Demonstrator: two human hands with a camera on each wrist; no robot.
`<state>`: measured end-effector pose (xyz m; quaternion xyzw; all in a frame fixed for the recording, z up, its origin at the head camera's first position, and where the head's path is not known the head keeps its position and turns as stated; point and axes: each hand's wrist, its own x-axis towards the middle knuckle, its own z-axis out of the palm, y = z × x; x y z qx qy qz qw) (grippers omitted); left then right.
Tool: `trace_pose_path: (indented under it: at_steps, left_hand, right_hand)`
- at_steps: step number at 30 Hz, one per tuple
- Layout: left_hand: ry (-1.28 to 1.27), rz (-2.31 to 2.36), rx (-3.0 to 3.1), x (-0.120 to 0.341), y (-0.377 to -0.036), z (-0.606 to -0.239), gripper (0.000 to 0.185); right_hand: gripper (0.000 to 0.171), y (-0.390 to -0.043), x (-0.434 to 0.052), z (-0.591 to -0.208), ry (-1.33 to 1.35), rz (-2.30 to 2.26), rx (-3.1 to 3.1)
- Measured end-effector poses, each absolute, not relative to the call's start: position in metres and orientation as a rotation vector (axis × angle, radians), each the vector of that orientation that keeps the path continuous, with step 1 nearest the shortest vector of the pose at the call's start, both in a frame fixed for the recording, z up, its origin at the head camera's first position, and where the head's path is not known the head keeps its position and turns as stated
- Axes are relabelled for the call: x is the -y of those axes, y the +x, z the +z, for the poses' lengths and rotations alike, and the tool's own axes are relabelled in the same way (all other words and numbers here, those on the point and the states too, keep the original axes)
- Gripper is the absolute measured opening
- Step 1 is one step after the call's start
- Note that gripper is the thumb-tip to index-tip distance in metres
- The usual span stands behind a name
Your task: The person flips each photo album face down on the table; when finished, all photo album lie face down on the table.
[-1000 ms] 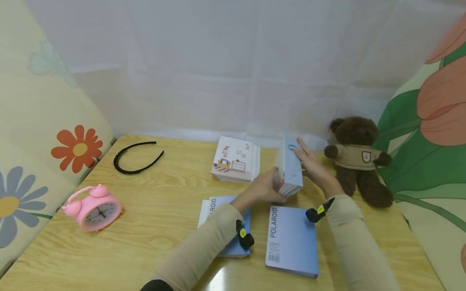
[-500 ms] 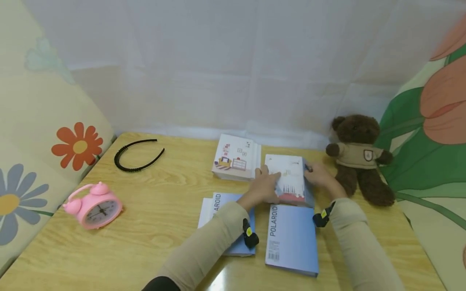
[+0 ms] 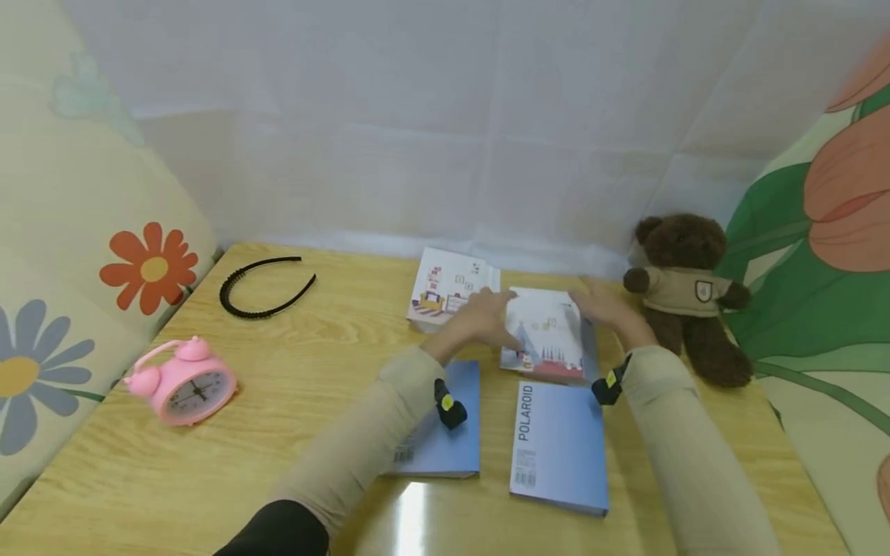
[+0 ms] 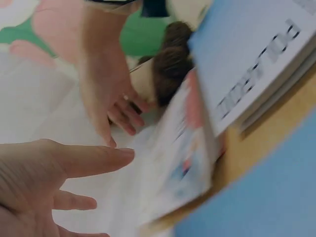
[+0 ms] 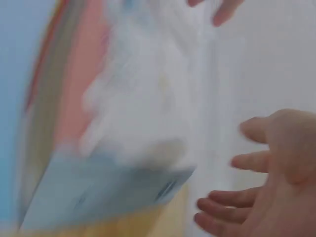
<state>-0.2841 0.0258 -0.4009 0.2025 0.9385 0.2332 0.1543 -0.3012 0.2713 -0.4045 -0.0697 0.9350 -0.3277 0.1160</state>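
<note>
A picture album with a white illustrated cover [image 3: 545, 328] lies flat at the back of the table, right of centre. My left hand [image 3: 483, 318] is raised by its left edge, fingers spread and holding nothing. On the opposite side my right hand [image 3: 605, 305] is also spread, beside the blue spine [image 5: 106, 192] seen in the right wrist view. A second white illustrated album [image 3: 445, 287] sits to the left, partly behind my left hand. In front lie two blue albums: one marked POLAROID [image 3: 563, 448], and another [image 3: 452, 448] partly covered by my left sleeve.
A brown teddy bear [image 3: 681, 289] sits at the back right, close to my right hand. A pink alarm clock [image 3: 188, 382] stands at the left, with a black headband [image 3: 260, 313] behind it. A white cloth [image 3: 361, 154] hangs along the table's back edge.
The album between my hands was held upright, then laid down with its white cover up. Both hands have let go of it and moved up and apart.
</note>
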Motion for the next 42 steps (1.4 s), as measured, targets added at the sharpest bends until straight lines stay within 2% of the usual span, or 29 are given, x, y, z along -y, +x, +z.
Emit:
trace_pose_path:
  at_steps: [2,5,8,12,16,20,25,33,42]
  left_hand:
    - [0.544,0.749,-2.736,0.002,-0.292,-0.391,0.097]
    - [0.449,0.88,-2.786,0.043,-0.302,-0.388,0.102]
    - [0.383,1.011,-2.775,0.076,-0.309,-0.4,0.105]
    - [0.347,1.176,-2.671,0.101,-0.311,-0.433,0.097]
    - [0.323,1.29,-2.593,0.1,-0.304,-0.461,0.093]
    - [0.348,1.227,-2.659,0.098,-0.302,-0.472,0.09]
    - [0.368,1.187,-2.72,0.102,-0.304,-0.466,0.083]
    - [0.345,1.312,-2.661,0.111,-0.288,-0.457,0.078]
    - [0.422,1.346,-2.623,0.118,-0.266,-0.446,0.084]
  right_hand:
    - [0.069,-0.305,-0.239,-0.385,-0.147,-0.914,-2.754]
    - [0.071,-0.317,-0.197,-0.38,-0.178,-0.896,-2.765]
    - [0.073,-0.332,-0.164,-0.391,-0.24,-0.893,-2.744]
    - [0.077,-0.34,-0.131,-0.412,-0.261,-0.893,-2.695]
    - [0.08,-0.34,-0.122,-0.43,-0.237,-0.832,-2.656]
    - [0.075,-0.343,-0.116,-0.44,-0.22,-0.752,-2.674]
    - [0.068,-0.345,-0.1,-0.435,-0.22,-0.738,-2.737]
    - [0.071,-0.33,-0.091,-0.431,-0.212,-0.827,-2.717]
    - [0.073,-0.315,-0.09,-0.432,-0.283,-0.99,-2.689]
